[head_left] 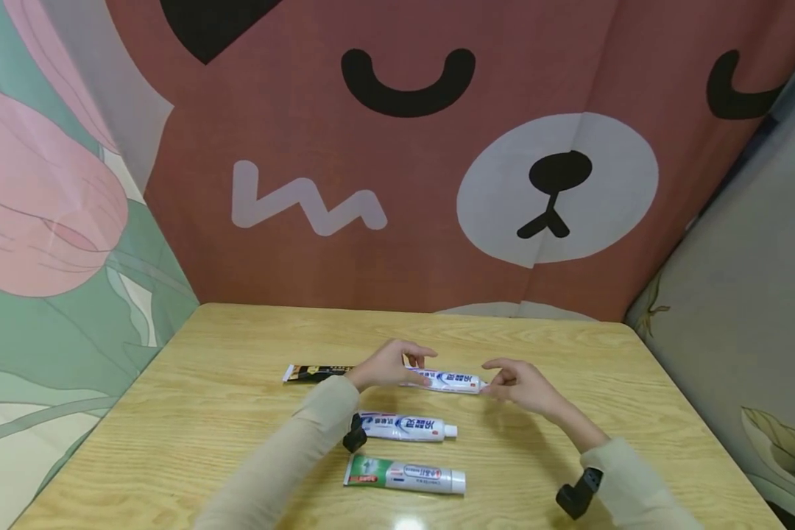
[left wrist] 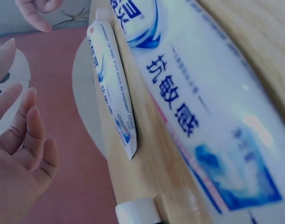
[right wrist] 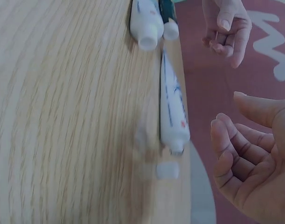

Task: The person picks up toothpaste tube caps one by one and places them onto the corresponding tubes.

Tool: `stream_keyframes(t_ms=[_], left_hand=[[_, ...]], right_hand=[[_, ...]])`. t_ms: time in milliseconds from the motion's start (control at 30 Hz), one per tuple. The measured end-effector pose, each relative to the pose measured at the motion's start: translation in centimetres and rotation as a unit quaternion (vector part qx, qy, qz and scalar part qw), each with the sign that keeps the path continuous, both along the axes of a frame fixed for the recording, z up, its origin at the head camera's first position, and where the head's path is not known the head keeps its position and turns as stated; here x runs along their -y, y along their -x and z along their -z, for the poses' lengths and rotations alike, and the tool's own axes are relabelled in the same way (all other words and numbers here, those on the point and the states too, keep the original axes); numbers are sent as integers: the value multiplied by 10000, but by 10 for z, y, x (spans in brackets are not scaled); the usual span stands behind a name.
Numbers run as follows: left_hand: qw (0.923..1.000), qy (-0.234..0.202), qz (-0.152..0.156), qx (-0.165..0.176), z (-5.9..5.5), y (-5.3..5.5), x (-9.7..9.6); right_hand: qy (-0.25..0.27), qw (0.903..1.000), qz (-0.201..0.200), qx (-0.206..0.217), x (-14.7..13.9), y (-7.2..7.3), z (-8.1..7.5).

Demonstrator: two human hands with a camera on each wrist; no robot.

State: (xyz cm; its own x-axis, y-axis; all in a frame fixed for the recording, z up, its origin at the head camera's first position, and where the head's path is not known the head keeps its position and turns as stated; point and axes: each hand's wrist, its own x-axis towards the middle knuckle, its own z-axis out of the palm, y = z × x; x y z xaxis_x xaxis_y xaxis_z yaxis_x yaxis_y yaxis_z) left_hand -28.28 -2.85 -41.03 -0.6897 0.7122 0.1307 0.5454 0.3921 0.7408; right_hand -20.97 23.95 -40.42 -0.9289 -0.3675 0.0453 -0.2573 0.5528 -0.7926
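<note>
A white toothpaste tube [head_left: 453, 381] with blue lettering lies flat toward the back of the table. My left hand [head_left: 394, 362] is over its tail end, fingers loosely bent; the left wrist view shows nothing in that hand [left wrist: 25, 149]. Close to the nozzle end is my right hand [head_left: 520, 384], its fingers relaxed and empty in the right wrist view. There, a white cap [right wrist: 167, 170] lies on the table just off the tube's nozzle. A black toothpaste tube [head_left: 318, 373] sits at the left, partly hidden by my left hand.
Nearer me lie a second white and blue toothpaste tube [head_left: 411, 427] and a green and silver toothpaste tube [head_left: 407, 475], caps to the right. The wooden table [head_left: 238, 338] ends at a bear-print curtain [head_left: 411, 272] behind.
</note>
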Motion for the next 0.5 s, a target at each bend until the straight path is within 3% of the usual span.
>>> stream_keyframes(t_ms=[200, 500], left_hand=[[9991, 38, -201, 364, 6, 8, -6], [9967, 92, -337, 734, 17, 18, -15]], right_hand=[[38, 10000, 67, 18, -5, 1, -2], [-170, 9992, 341, 153, -21, 17, 23]])
